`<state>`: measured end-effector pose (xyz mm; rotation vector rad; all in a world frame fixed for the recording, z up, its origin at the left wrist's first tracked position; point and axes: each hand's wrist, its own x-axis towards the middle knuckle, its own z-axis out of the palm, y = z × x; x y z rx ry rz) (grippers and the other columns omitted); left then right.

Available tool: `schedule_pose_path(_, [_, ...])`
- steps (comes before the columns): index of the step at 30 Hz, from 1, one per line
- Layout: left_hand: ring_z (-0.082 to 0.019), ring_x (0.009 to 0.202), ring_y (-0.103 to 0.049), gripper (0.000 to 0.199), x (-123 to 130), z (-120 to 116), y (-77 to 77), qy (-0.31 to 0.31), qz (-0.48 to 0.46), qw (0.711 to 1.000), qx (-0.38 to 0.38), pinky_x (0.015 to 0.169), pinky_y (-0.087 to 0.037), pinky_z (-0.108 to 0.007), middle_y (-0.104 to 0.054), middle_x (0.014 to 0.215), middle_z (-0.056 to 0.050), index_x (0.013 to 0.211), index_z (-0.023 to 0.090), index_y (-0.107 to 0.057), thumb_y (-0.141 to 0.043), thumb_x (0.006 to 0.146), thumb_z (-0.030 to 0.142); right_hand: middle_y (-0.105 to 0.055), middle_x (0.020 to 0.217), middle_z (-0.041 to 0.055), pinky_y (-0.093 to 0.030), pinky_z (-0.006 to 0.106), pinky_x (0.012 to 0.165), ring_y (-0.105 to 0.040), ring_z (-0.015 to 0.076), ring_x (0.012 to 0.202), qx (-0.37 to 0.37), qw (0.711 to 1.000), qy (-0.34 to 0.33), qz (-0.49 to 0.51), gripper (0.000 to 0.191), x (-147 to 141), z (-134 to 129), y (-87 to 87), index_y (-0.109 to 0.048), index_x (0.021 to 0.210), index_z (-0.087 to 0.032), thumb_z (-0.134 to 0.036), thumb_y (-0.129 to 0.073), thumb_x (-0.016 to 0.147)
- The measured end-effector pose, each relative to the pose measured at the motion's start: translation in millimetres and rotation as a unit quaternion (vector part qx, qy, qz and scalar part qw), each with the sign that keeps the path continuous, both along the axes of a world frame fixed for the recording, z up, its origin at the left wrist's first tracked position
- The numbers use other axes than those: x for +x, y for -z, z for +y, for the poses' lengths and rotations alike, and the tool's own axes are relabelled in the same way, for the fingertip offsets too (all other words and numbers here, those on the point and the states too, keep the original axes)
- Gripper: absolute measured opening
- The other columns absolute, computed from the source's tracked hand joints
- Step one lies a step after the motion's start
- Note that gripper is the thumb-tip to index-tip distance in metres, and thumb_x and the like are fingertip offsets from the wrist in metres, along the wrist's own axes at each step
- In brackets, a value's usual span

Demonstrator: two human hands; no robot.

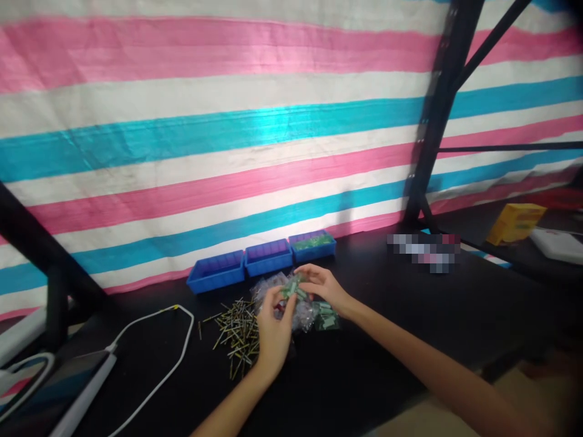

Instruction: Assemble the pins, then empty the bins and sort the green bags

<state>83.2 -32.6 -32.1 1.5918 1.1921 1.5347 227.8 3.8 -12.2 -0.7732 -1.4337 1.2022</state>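
Between my two hands is a small clear bag of pale green pieces (pixel 294 288), too small to make out further. My left hand (pixel 276 328) pinches its near left side with thumb and fingers. My right hand (pixel 325 286) has its fingers closed on the right side of the same bag. Under and behind the hands lies a heap of clear plastic bags (pixel 304 315). Another bag of green pieces (pixel 326 316) lies just right of that heap. To the left of my left hand spreads a loose pile of thin metal rods (pixel 237 334), perhaps screws or drill bits.
Along the back of the black table (pixel 364 364) stand three blue bins: a left bin (pixel 216 276), a middle bin (pixel 268 262) and a right bin (pixel 314 252) holding green items. A white cable (pixel 186 346) loops at left near a dark-screened device (pixel 59 388). A yellow box (pixel 514 223) stands far right.
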Motion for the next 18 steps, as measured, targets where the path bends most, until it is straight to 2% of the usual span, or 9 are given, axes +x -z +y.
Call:
schedule_pose_path(4, [-0.018, 0.085, -0.058, 0.017, -6.1, 1.8, -5.1, -0.010, 0.015, 1.000, 0.021, 0.073, -0.043, -0.028, -0.063, 0.092, -0.003, 0.094, 0.020, -0.056, -0.057, 0.080, 0.030, -0.057, 0.076, 0.0010, -0.045, 0.023, 0.061, -0.055, 0.0139, 0.074, 0.094, 0.995, 0.026, -0.038, 0.012, -3.8, -5.1, -1.8, -0.064, 0.079, -0.017, -0.019, -0.068, 0.067])
schedule_pose_path(7, [-0.020, 0.095, -0.057, 0.010, -12.5, 4.3, -10.3, -0.025, 0.043, 0.998, 0.044, 0.082, -0.041, -0.032, -0.063, 0.099, -0.004, 0.087, 0.020, -0.059, -0.058, 0.078, 0.025, -0.055, 0.086, 0.0040, -0.044, 0.021, 0.057, -0.056, 0.0157, 0.080, 0.151, 0.985, 0.044, -0.074, 0.003, -4.9, -8.1, -0.8, -0.067, 0.072, -0.017, -0.016, -0.065, 0.069])
schedule_pose_path(9, [-0.022, 0.100, -0.055, 0.007, -15.7, 5.5, -12.3, -0.030, 0.042, 0.997, 0.055, 0.088, -0.039, -0.035, -0.062, 0.104, -0.004, 0.082, 0.021, -0.060, -0.059, 0.075, 0.020, -0.054, 0.095, 0.0057, -0.043, 0.019, 0.052, -0.057, 0.0170, 0.084, 0.175, 0.977, 0.063, -0.105, 0.007, -4.2, -9.8, -0.2, -0.069, 0.069, -0.018, -0.014, -0.063, 0.070])
schedule_pose_path(10, [-0.022, 0.103, -0.054, 0.007, -16.7, 5.8, -12.7, -0.031, 0.042, 0.997, 0.059, 0.090, -0.038, -0.037, -0.062, 0.107, -0.004, 0.079, 0.021, -0.060, -0.058, 0.073, 0.016, -0.054, 0.098, 0.0060, -0.044, 0.020, 0.054, -0.056, 0.0178, 0.088, 0.193, 0.971, 0.078, -0.120, 0.012, -3.4, -10.6, -0.2, -0.070, 0.069, -0.019, -0.011, -0.061, 0.070])
schedule_pose_path(14, [-0.023, 0.113, -0.048, 0.018, -16.9, 5.1, -13.5, -0.041, 0.059, 0.995, 0.073, 0.097, -0.034, -0.041, -0.057, 0.118, -0.003, 0.075, 0.022, -0.061, -0.053, 0.069, 0.006, -0.053, 0.110, 0.0034, -0.047, 0.030, 0.079, -0.053, 0.0200, 0.101, 0.274, 0.933, 0.147, -0.182, 0.035, 0.8, -14.1, -2.4, -0.072, 0.066, -0.025, 0.003, -0.050, 0.065])
schedule_pose_path(16, [-0.024, 0.116, -0.046, 0.018, -15.7, 4.0, -14.4, -0.047, 0.063, 0.994, 0.080, 0.099, -0.032, -0.042, -0.054, 0.123, -0.003, 0.074, 0.022, -0.062, -0.054, 0.069, 0.007, -0.053, 0.114, 0.0032, -0.047, 0.031, 0.078, -0.054, 0.0204, 0.100, 0.297, 0.918, 0.167, -0.203, 0.035, 2.1, -15.7, -4.3, -0.072, 0.067, -0.026, 0.002, -0.051, 0.066])
schedule_pose_path(18, [-0.024, 0.118, -0.044, 0.012, -14.1, 3.2, -15.5, -0.063, 0.061, 0.992, 0.087, 0.100, -0.031, -0.043, -0.052, 0.126, -0.003, 0.077, 0.023, -0.064, -0.058, 0.072, 0.013, -0.056, 0.110, 0.0049, -0.049, 0.029, 0.070, -0.056, 0.0205, 0.095, 0.308, 0.916, 0.167, -0.197, 0.026, 2.1, -17.3, -6.2, -0.072, 0.074, -0.025, -0.005, -0.057, 0.070])
